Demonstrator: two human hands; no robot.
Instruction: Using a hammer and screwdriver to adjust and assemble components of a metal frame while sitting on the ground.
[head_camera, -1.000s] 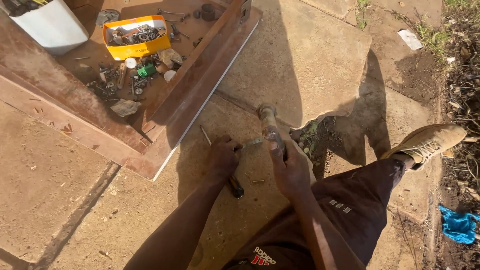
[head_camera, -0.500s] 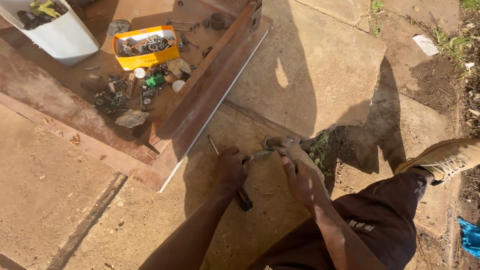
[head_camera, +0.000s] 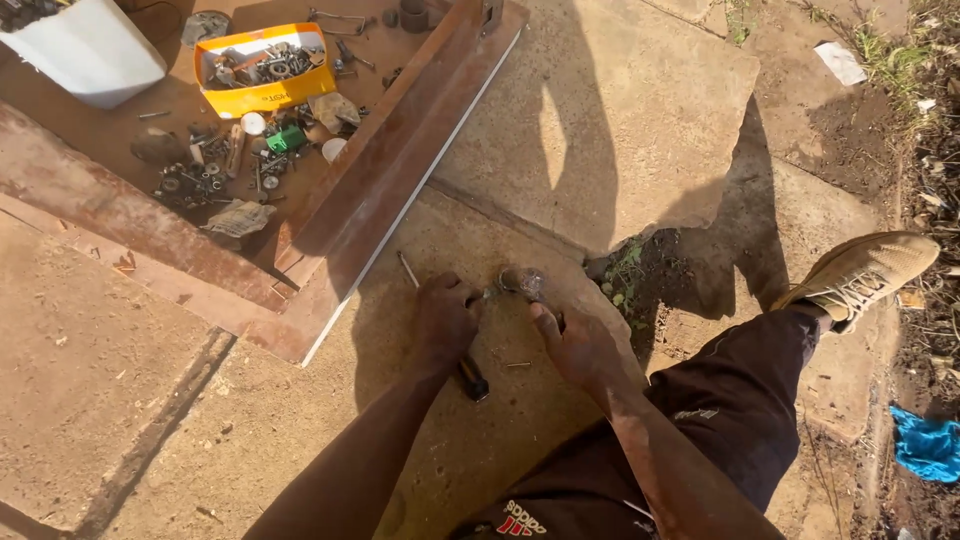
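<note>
Landmark: rusty steel channel beam (head_camera: 400, 160), lying diagonally on cracked concrete slab (head_camera: 620, 120). Left of the beam, a yellow tray (head_camera: 262, 72) of dark metal scraps. Just below the beam's lower end, left hand (head_camera: 445, 320) clenched around a dark-handled tool (head_camera: 472, 378); handle end pokes toward the person, long axis running away toward the beam. Beside it, a small round, dull metal part (head_camera: 522, 282). Right hand (head_camera: 580, 345) touches it with fingertips, loosely curled; grasp unclear.

A dark-handled tool (head_camera: 472, 378) lies angled on the concrete; a small round metal part (head_camera: 522, 282) sits just beyond it.
</note>
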